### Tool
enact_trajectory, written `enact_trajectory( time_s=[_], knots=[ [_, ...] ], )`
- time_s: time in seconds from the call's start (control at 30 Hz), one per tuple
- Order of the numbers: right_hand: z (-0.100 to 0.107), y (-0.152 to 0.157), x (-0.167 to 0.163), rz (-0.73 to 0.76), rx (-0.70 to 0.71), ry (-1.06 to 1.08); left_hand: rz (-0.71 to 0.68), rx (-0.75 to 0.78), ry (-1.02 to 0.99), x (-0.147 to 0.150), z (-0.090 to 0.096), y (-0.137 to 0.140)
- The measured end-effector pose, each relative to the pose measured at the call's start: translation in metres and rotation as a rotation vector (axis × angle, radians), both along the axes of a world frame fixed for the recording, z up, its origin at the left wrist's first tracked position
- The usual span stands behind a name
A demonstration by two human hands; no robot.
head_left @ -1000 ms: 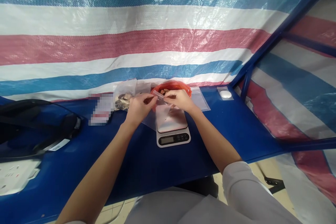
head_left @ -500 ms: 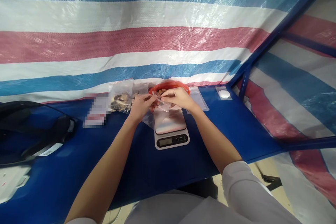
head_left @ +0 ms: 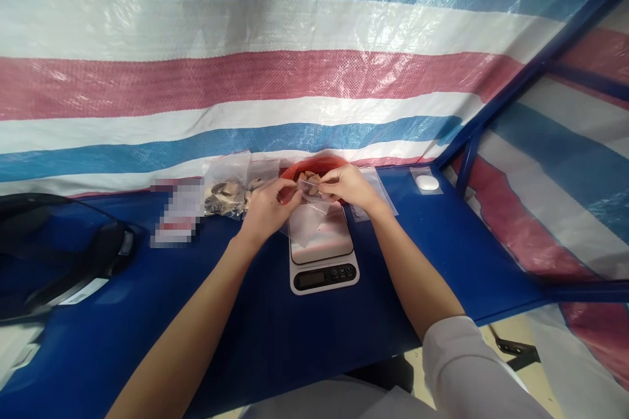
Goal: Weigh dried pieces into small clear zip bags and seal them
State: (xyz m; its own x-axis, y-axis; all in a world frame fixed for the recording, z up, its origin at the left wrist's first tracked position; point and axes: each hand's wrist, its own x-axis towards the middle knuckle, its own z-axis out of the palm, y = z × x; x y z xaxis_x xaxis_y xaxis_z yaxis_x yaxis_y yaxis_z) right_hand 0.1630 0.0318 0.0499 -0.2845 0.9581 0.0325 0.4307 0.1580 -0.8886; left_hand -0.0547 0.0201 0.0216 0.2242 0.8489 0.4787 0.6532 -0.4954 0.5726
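A clear plastic bag (head_left: 314, 203) is pinched at its top edge between my two hands, above the far part of a white kitchen scale (head_left: 322, 242). My left hand (head_left: 270, 206) is closed on the bag's left side. On its right side, the fingers of my right hand (head_left: 348, 186) are closed too. Just behind the bag stands a red basket (head_left: 319, 162) with brown, dried-looking pieces (head_left: 309, 177) in it. Whether anything lies inside the held bag I cannot tell. The scale's display looks dark.
Clear bags of dried, mushroom-like slices (head_left: 226, 196) stand left of the basket. Flat clear bags (head_left: 376, 196) lie to its right, and a small white rounded object (head_left: 426, 182) farther right. A black object (head_left: 93, 255) sits at the left on the blue table (head_left: 304, 340). Striped sheeting (head_left: 246, 78) hangs behind.
Both hands have drawn slightly apart, with the bag held between them. More of the brown pieces in the basket show. The scale's display has gone from lit to dark. The view has shifted slightly.
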Motion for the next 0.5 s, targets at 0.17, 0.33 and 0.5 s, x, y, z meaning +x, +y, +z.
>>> enact_trajectory(
  time_s=[0.17,0.33,0.5],
  knots=[
    [-0.004,0.003,-0.003,0.0,0.036,0.004,0.023,0.047,0.007,0.018,-0.02,-0.009],
    [-0.006,0.004,-0.006,0.045,0.038,0.069,0.007,-0.077,0.057,0.026,-0.031,-0.011],
    [-0.002,0.002,-0.007,0.07,0.003,0.099,-0.016,-0.097,0.048,0.028,-0.029,-0.011]
  ],
)
